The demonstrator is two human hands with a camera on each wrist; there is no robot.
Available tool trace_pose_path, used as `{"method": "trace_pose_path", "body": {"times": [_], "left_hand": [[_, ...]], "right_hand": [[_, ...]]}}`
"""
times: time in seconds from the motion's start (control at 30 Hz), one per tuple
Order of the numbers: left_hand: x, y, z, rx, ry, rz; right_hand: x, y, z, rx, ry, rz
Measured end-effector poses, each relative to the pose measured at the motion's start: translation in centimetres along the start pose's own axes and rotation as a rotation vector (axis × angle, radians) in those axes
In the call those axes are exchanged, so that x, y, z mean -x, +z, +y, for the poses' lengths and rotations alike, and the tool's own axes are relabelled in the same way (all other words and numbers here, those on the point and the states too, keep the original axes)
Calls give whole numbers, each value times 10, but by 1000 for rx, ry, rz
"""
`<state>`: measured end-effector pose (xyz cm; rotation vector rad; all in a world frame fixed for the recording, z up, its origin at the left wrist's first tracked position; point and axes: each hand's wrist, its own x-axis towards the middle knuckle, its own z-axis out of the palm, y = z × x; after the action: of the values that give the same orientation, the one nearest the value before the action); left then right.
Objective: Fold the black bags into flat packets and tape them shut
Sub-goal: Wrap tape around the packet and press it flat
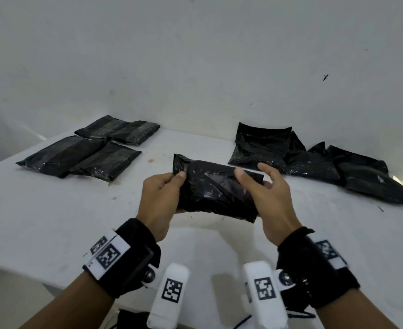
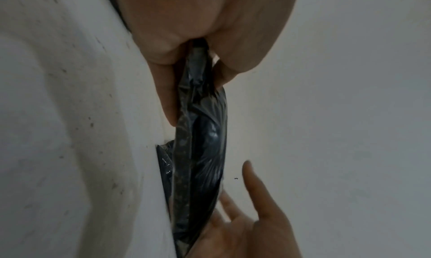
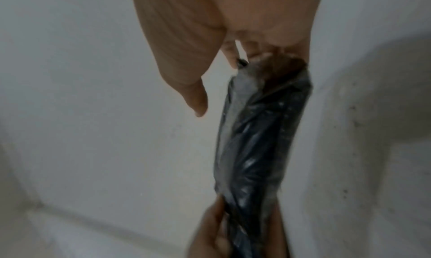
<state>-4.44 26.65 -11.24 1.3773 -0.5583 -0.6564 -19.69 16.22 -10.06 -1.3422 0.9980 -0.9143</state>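
A crinkled black bag (image 1: pixel 217 188), folded into a thick oblong, hangs a little above the white table (image 1: pixel 53 222). My left hand (image 1: pixel 172 186) pinches its left end, thumb on top and fingers underneath; the left wrist view shows that pinch on the bag (image 2: pixel 200 151) edge-on. My right hand (image 1: pixel 255 179) is at the right end with its fingers spread and fairly straight behind the bag. In the right wrist view its thumb (image 3: pixel 196 103) stands clear of the bag (image 3: pixel 256 142). No tape is visible.
Several flat, taped black packets (image 1: pixel 81 155) lie at the back left of the table. A heap of loose, unfolded black bags (image 1: pixel 314 160) lies at the back right. A white wall rises right behind the table; the table's front edge runs below my wrists.
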Motion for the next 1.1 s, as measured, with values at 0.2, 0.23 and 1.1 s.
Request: {"method": "trace_pose_path", "body": {"times": [0.2,0.23,1.1], "left_hand": [[-2,-9,14,-33,-207,-14],[-1,-10,19,-134,-220,-45],[-6,4,12,-172,65,-44]], "right_hand": [[-2,-19,10,-218,125,-211],[-3,-20,12,-227,99,-218],[9,-2,14,-324,-21,-244]]}}
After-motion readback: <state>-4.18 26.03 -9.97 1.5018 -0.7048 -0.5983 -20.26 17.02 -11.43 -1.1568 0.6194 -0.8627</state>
